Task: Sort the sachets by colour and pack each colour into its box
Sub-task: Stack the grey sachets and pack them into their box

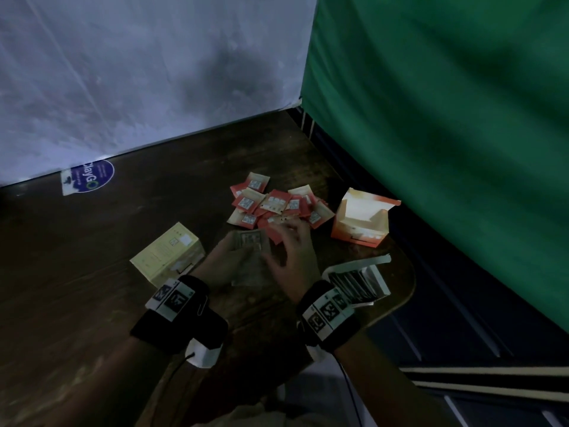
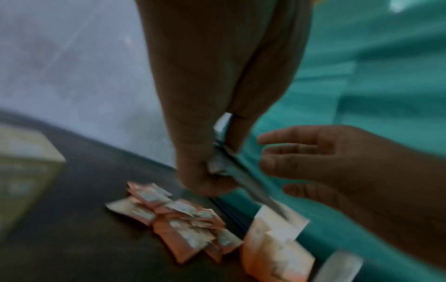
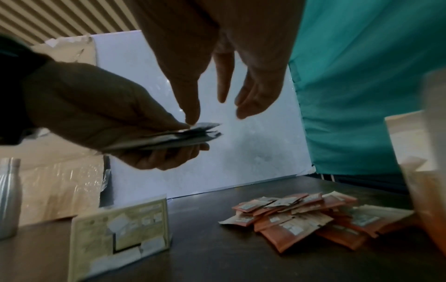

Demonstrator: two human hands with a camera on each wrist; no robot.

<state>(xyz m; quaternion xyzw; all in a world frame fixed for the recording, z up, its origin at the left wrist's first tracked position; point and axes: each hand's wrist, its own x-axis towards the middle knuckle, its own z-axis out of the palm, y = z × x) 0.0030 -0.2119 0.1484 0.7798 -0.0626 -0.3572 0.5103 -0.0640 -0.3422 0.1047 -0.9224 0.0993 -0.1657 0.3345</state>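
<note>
My left hand holds a stack of grey sachets flat between thumb and fingers, above the dark table. In the right wrist view the grey stack lies in the left hand. My right hand hovers just right of it, fingers straight and spread, one fingertip at the stack's top. A pile of orange sachets lies behind the hands. The open orange box stands at the right, the yellow box at the left. A white box filled with dark sachets sits by my right wrist.
A white wall panel closes the back of the table and a green cloth hangs along its right edge. A round blue sticker lies at the back left. A metal bottle stands far left.
</note>
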